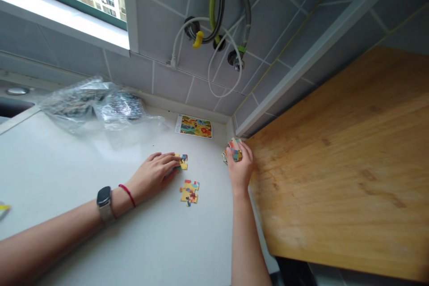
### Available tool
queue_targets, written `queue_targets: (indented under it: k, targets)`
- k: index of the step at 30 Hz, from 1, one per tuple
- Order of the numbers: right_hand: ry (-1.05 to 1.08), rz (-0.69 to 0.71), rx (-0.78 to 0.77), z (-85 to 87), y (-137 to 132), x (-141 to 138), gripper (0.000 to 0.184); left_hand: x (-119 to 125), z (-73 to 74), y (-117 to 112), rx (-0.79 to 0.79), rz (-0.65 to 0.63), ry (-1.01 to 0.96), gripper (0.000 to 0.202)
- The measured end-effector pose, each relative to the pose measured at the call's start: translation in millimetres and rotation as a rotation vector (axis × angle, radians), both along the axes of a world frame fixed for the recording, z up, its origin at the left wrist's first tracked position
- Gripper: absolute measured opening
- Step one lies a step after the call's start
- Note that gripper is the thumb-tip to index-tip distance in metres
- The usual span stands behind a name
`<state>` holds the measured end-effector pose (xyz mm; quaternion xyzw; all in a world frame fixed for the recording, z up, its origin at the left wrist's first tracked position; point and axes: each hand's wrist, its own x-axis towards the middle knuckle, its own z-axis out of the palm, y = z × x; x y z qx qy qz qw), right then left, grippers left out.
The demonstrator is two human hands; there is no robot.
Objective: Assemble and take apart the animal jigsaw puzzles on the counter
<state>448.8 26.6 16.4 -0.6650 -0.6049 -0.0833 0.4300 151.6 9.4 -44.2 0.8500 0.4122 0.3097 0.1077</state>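
1. A wooden board (338, 165) with worn, stained patches occupies the right side, its edge beside the white counter (83, 232).
2. A grey tiled wall (157, 80) rises behind the counter and carries a yellow-green hose (212, 0).
3. A crumpled clear plastic bag (90, 105) lies at the back of the counter, with printed material inside.
4. Left hand (152, 176): flat, fingers together, fingertips over a jigsaw piece (182, 161). Whether it grips the piece cannot be determined.
5. Right hand (239, 165): closed narrowly around a small bunch of jigsaw pieces (235, 151), near the counter's back corner, beside the board.
6. A colourful picture card (194, 126) lies flat near the wall.
7. A loose jigsaw piece (189, 192), yellow with red and blue markings, lies flat, just beyond the left hand.
8. Handling assessment: the pieces appear light, thin and stiff. They are best taken by opposite edges, as they may be hard to lift from the smooth counter.
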Motion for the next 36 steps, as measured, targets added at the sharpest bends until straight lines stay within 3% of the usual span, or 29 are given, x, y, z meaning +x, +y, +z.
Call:
queue_targets:
  k: [2,5,8,10,13,16,18,20,24,27,29,36]
  targets:
    - [-0.048,0.183,-0.029,1.2,-5,-19,0.042,-3,-0.4,3,0.005,0.017,0.016,0.022]
    - [-0.053,0.467,-0.248,-6.5,-14,-48,0.045,-7,-0.9,7,0.019,0.045,0.055,0.021]
    - [-0.093,0.583,-0.506,-19.3,-20,-67,0.06,-10,0.4,10,0.023,0.114,0.05,0.021]
    - [-0.103,0.603,-0.559,-23.5,-20,-68,0.061,-11,2.4,11,0.015,0.162,0.02,0.022]
    - [-0.081,0.524,-0.385,-19.3,-14,-54,0.043,-12,5.3,11,0.007,0.198,-0.002,0.024]
    - [-0.048,0.215,-0.156,-12.0,-6,-25,0.037,-12,6.2,10,0.007,0.198,0.019,0.026]
    - [-0.034,-0.027,-0.139,-11.6,0,-5,0.045,-12,5.9,10,-0.011,0.189,0.011,0.026]
    - [-0.042,-0.131,-0.219,-14.7,3,11,0.05,-13,5.9,13,-0.056,0.186,-0.045,0.027]
    - [-0.044,-0.084,-0.314,-19.4,4,24,0.046,-18,8.0,23,-0.257,0.263,-0.434,0.034]
    - [0.01,-0.133,-0.32,-16.5,3,25,0.048,-23,11.0,30,-0.407,0.361,-0.853,0.044]
    - [0.03,-0.16,-0.326,-13.7,3,24,0.052,-25,12.8,32,-0.45,0.382,-1.024,0.049]
    - [-0.125,-0.056,-0.309,-14.9,3,8,0.066,-25,15.6,30,-0.457,0.363,-1.132,0.052]
